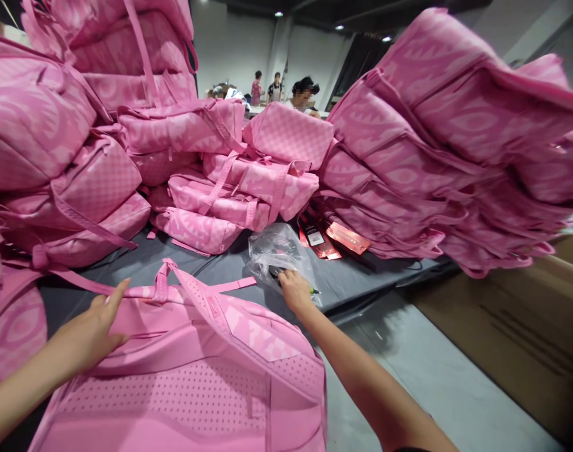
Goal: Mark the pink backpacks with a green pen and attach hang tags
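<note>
A pink backpack (173, 395) lies in front of me with its dotted back panel and shoulder straps facing up. My left hand (95, 329) rests at its top left edge, thumb and index finger spread apart. Beyond the backpack, my right hand (293, 289) is at a clear plastic bag (277, 248) on the dark table cover. Its fingers are curled around something dark, with a yellow-green end (313, 290) showing beside the hand. The kind of thing is hidden by the fingers and the plastic.
Pink backpacks are piled at the left (36, 125), the middle (262, 182) and the right (409, 138). Red hang tags (347, 237) lie by the plastic bag. An open cardboard box (503, 326) stands on the floor at right. Several people are in the background.
</note>
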{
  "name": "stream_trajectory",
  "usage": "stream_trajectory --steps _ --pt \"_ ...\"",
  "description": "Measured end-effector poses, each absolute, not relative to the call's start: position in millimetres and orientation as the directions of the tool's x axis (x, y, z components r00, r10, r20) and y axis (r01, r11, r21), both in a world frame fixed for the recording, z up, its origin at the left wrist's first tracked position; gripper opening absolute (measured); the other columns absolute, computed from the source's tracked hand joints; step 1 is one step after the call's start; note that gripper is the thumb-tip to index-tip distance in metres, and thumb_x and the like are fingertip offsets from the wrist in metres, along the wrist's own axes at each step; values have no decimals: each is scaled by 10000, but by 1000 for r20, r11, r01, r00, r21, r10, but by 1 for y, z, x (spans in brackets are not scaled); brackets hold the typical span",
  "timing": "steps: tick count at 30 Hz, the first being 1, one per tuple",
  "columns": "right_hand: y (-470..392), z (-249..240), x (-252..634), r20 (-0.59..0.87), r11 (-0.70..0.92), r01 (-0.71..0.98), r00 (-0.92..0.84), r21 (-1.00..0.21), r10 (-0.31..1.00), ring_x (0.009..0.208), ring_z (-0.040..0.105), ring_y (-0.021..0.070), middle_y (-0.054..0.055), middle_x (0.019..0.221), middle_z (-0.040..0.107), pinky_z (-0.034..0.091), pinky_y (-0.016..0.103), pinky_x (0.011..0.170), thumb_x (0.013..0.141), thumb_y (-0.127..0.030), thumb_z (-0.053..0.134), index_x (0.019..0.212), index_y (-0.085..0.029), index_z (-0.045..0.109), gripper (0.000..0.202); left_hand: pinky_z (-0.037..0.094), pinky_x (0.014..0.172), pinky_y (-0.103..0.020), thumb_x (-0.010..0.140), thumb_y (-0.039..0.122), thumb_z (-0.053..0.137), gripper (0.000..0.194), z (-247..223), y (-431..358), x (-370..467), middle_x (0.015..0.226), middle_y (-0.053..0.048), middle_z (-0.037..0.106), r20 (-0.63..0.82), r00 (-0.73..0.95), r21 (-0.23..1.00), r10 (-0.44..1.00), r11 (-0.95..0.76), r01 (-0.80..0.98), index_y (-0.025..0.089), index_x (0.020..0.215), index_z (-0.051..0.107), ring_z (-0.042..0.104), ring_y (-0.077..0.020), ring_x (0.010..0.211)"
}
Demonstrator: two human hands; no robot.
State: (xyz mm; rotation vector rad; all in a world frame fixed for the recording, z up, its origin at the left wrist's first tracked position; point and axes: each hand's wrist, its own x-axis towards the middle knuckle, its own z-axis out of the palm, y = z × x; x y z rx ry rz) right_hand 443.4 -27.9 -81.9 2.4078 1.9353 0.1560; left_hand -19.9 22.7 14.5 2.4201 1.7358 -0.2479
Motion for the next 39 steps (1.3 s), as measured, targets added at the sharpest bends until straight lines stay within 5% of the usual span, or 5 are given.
stream_trajectory --steps 12,24,31,35,39 --pt "-45 -83 447 39 -258 966 258 2 965 986 626 263 152 1046 685 449 320 798 963 -196 426 1049 -134 672 268 478 914 -409 801 354 516 954 1 34 -28 1365 -264 444 -254 318 58 913 -313 948 162 1566 -21 633 -366 1103" --pt "-63 -17 424 213 -303 809 456 -504 864 809 660 218 116 894 720 510 319 713 923 -379 450 1019 -149 691 347 499 861 -414 806 310 544 933 22 23 -17 1362 -259 467 -276 290 44 916 -289 956 174 1574 32 641 -371 1097" --pt "-65 63 322 -183 -202 94 183 -975 966 379 364 48 -78 542 460 266 172 339 640 -480 748 786 -158 609 380 523 843 -437 798 249 586 917 38 11 -4 1367 -244 485 -267 235 68 935 -225 972 201 1573 99 653 -368 1081" --pt "-56 71 265 -198 -185 213 -40 -959 979 448 484 93 -24 606 590 344 193 361 705 -347 682 909 -144 707 289 426 1051 -477 863 284 584 727 42 -14 -10 1560 -225 276 106 304 317 947 -322 892 172 1518 291 420 -350 1374" --pt "-52 70 224 291 336 298 -185 -894 939 809 662 156 48 842 719 538 279 746 814 -193 603 829 -182 748 146 421 1029 -441 938 423 546 332 48 -51 -8 1255 -126 613 442 331 576 834 -547 608 197 1159 647 551 -268 1185"
